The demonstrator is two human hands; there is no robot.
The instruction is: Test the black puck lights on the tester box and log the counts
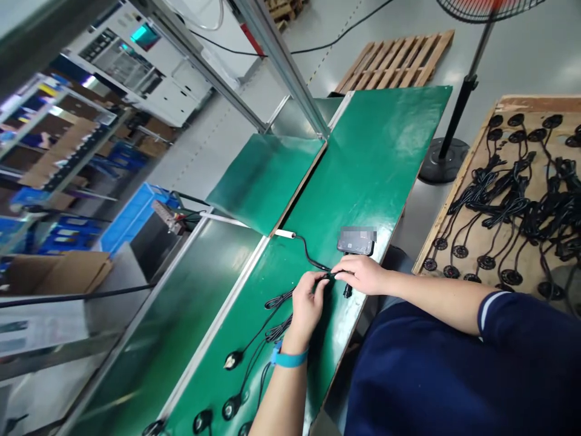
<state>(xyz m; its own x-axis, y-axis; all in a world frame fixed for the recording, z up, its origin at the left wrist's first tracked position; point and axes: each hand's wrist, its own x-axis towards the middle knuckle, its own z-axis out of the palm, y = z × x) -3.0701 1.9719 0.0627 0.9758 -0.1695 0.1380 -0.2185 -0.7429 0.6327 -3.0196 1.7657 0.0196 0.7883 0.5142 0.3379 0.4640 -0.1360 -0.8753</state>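
Note:
My left hand [308, 306], with a blue band on the wrist, pinches a black cable connector [333, 276] over the green table. From the other side my right hand [362, 274] has its fingers closed on the same connector; its exact shape is mostly hidden by fingertips. A black cable [305, 249] runs toward my hands from a white tube [285, 234] at the table's divider. Just beyond my right hand a dark phone-like device [356, 242] stands on the table. Coiled black cables [278, 330] with round black ends [231, 407] lie left of my left forearm.
At right, a wooden-edged board [474, 169] holds many black cables with round ends. Metal frame posts [290, 72] rise from the green tabletop [363, 151]. Behind stand a pedestal fan [458, 115] and a wooden pallet [399, 60]. A blue crate [136, 218] sits at left.

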